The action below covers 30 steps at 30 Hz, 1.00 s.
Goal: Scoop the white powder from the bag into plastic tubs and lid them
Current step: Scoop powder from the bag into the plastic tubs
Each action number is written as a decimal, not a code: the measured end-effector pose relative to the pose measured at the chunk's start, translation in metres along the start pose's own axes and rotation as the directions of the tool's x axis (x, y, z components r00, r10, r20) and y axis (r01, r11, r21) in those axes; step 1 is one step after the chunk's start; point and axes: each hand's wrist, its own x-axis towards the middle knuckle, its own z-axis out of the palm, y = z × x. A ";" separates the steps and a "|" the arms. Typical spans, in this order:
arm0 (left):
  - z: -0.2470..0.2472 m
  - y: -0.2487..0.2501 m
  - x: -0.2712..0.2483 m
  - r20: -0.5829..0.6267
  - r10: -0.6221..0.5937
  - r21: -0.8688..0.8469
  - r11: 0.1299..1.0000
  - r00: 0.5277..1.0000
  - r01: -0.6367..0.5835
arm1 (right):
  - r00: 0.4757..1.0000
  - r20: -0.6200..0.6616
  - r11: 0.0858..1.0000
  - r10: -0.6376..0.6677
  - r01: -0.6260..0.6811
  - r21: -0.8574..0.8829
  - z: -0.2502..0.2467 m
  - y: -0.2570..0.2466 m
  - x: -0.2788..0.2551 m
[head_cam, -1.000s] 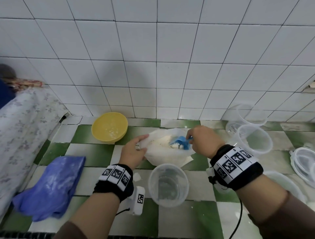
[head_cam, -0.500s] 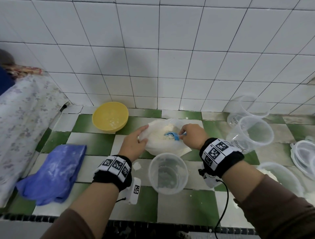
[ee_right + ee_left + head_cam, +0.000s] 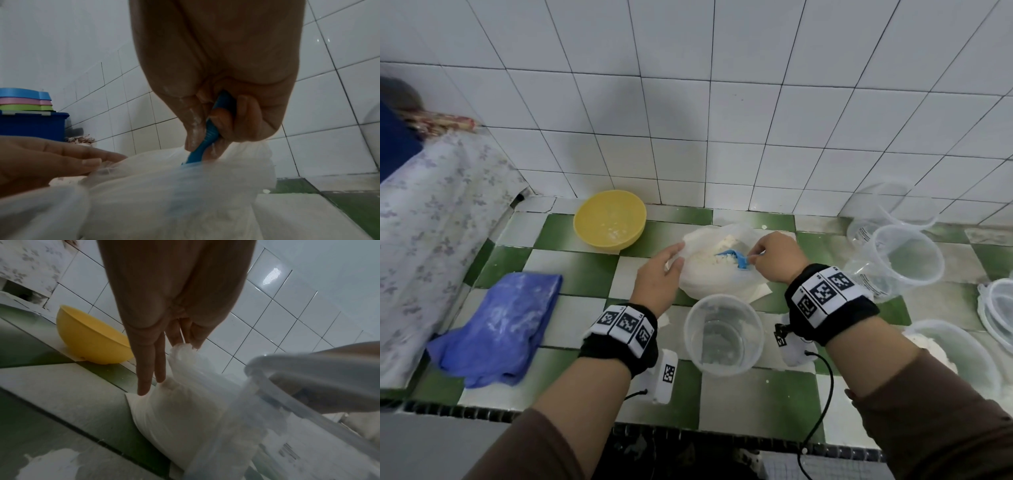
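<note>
A clear plastic bag of white powder lies on the green-and-white tiled counter. My left hand pinches the bag's left rim between thumb and first fingers, with the other fingers straight. My right hand grips the handle of a blue scoop, whose bowl is down in the powder. In the right wrist view, the scoop handle runs from the curled fingers into the bag. An open clear tub stands just in front of the bag, with a little powder at its bottom.
A yellow bowl sits by the back wall at left, and a blue cloth lies at front left. Empty tubs are nested at right, with a powder-filled tub and lids beyond. The counter's front edge is near my forearms.
The scoop stays in the bag; my right hand has shifted it slightly towards me through the powder. My left hand keeps its hold on the rim. The head view has tilted up.
</note>
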 end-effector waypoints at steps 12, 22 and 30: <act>-0.002 -0.008 -0.006 0.068 0.038 -0.026 0.999 0.997 -0.036 | 0.999 -0.028 0.998 0.020 -0.018 0.055 0.012 0.000 -0.004; 0.001 -0.016 -0.009 0.124 0.025 -0.056 0.998 0.992 -0.019 | 0.994 -0.051 0.925 0.100 -0.074 0.374 -0.017 0.014 -0.017; 0.007 -0.017 -0.010 0.132 -0.021 -0.101 0.994 0.991 0.035 | 0.986 0.007 0.815 0.164 -0.139 0.562 -0.043 0.026 -0.038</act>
